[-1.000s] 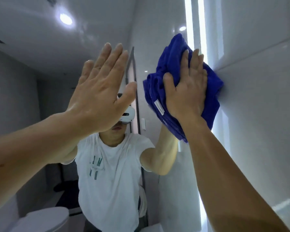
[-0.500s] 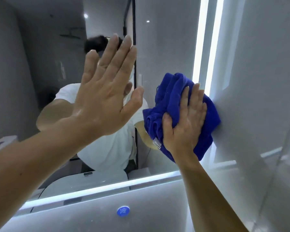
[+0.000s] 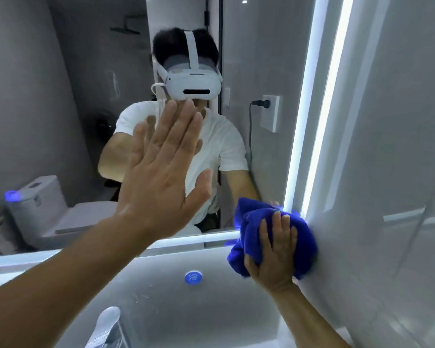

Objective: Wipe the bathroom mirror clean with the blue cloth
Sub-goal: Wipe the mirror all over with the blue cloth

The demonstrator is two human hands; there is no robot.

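Note:
The bathroom mirror [image 3: 60, 109] fills the upper left, edged by lit strips along its right side and bottom. A bunched blue cloth [image 3: 251, 229] sits at the mirror's lower right corner, against the side wall. My right hand [image 3: 276, 252] presses flat on the cloth, fingers spread over it. My left hand [image 3: 161, 172] is held up flat against the glass near the middle, fingers apart and holding nothing. The glass reflects a person in a white shirt wearing a headset.
A white tiled wall [image 3: 387, 172] rises on the right, meeting the mirror's edge. Below the mirror lies a grey panel with a round blue button [image 3: 193, 277]. A chrome tap [image 3: 106, 327] pokes up at the bottom. A toilet [image 3: 48, 204] appears in reflection.
My right hand has dragged the blue cloth down the mirror's right edge, from high up to the lower right corner. The view has tilted downward. My left hand stays flat and open.

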